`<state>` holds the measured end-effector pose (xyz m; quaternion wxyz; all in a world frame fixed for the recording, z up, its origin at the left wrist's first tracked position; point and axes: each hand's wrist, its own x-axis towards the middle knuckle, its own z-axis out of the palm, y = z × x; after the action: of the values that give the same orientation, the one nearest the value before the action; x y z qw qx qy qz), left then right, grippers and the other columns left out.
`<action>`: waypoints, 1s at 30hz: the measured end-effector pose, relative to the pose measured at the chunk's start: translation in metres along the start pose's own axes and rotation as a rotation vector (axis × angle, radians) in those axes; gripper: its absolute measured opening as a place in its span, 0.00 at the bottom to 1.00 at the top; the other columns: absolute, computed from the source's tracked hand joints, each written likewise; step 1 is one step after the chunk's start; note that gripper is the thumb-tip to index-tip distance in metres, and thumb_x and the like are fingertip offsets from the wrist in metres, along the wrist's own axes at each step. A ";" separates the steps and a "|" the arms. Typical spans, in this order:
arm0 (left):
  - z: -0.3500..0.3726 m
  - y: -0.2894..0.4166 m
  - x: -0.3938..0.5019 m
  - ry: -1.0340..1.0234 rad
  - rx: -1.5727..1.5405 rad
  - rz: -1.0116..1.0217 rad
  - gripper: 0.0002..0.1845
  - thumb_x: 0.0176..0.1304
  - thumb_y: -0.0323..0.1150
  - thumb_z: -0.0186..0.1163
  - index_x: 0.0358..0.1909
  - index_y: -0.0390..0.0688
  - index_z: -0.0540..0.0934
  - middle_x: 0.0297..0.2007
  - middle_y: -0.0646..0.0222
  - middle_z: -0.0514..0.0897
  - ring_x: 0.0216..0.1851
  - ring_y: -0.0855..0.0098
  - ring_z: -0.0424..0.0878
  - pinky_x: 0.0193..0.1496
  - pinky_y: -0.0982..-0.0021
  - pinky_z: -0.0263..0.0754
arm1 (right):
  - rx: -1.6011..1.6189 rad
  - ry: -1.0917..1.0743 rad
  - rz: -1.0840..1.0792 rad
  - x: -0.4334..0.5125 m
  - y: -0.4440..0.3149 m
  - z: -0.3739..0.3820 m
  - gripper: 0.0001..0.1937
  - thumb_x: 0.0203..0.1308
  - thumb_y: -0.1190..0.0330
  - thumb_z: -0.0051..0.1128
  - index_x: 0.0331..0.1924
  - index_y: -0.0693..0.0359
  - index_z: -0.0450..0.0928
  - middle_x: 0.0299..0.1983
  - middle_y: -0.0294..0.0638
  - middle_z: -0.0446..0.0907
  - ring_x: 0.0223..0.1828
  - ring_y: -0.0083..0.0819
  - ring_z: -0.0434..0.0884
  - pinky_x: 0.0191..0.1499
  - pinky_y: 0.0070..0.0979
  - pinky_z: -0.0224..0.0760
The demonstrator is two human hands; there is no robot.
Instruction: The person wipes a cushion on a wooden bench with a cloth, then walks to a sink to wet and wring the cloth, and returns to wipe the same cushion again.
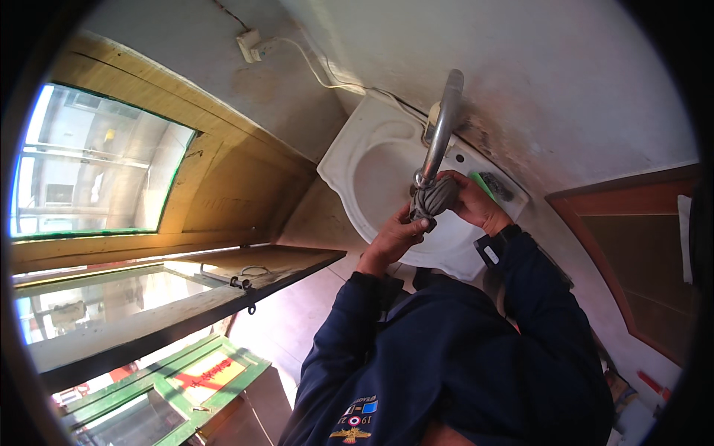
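Note:
A grey mop head of bundled cloth strips (440, 195) is held over a white ceramic washbasin (379, 173), just under the end of a curved metal faucet (444, 122). My left hand (393, 237) grips its near end, the thumb on a dark part there. My right hand (474, 200) holds the far side, its fingers partly hidden behind the strips. Whether water runs cannot be told. On the basin's right ledge, beside my right hand, lie a green scouring pad (481, 184) and a dark scrubber (496, 186).
Left stand a yellow wooden window frame (217, 189) and an open door with a metal bolt (241, 283). A white cable (312, 72) runs along the wall to the basin's back. A brown wood-framed panel (630, 200) is at the right.

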<state>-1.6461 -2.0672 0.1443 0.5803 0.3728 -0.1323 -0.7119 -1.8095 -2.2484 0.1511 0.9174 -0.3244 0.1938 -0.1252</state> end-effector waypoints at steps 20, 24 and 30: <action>-0.010 0.002 0.020 0.610 2.083 0.446 0.16 0.59 0.32 0.67 0.49 0.41 0.81 0.66 0.52 0.74 0.75 0.41 0.61 0.79 0.32 0.43 | -1.566 0.453 -0.453 0.012 0.051 -0.020 0.13 0.54 0.62 0.62 0.30 0.66 0.79 0.30 0.46 0.76 0.37 0.46 0.79 0.41 0.38 0.72; -0.017 0.007 0.035 0.567 2.221 0.349 0.16 0.64 0.33 0.62 0.52 0.41 0.84 0.66 0.48 0.73 0.77 0.41 0.60 0.80 0.33 0.40 | -0.216 0.614 0.309 0.019 0.083 -0.026 0.13 0.65 0.58 0.58 0.31 0.58 0.80 0.25 0.38 0.79 0.24 0.32 0.77 0.33 0.29 0.73; -0.024 0.004 0.044 0.441 2.267 0.357 0.20 0.63 0.29 0.58 0.56 0.36 0.82 0.57 0.51 0.78 0.73 0.42 0.66 0.80 0.32 0.44 | 0.004 0.627 0.473 0.010 0.106 -0.029 0.12 0.65 0.56 0.54 0.42 0.54 0.81 0.34 0.38 0.84 0.33 0.32 0.81 0.44 0.36 0.76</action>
<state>-1.6288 -2.1030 0.1144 0.0175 0.7689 -0.6389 -0.0146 -1.8020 -2.1877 0.0592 0.8178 -0.2151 0.5338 -0.0037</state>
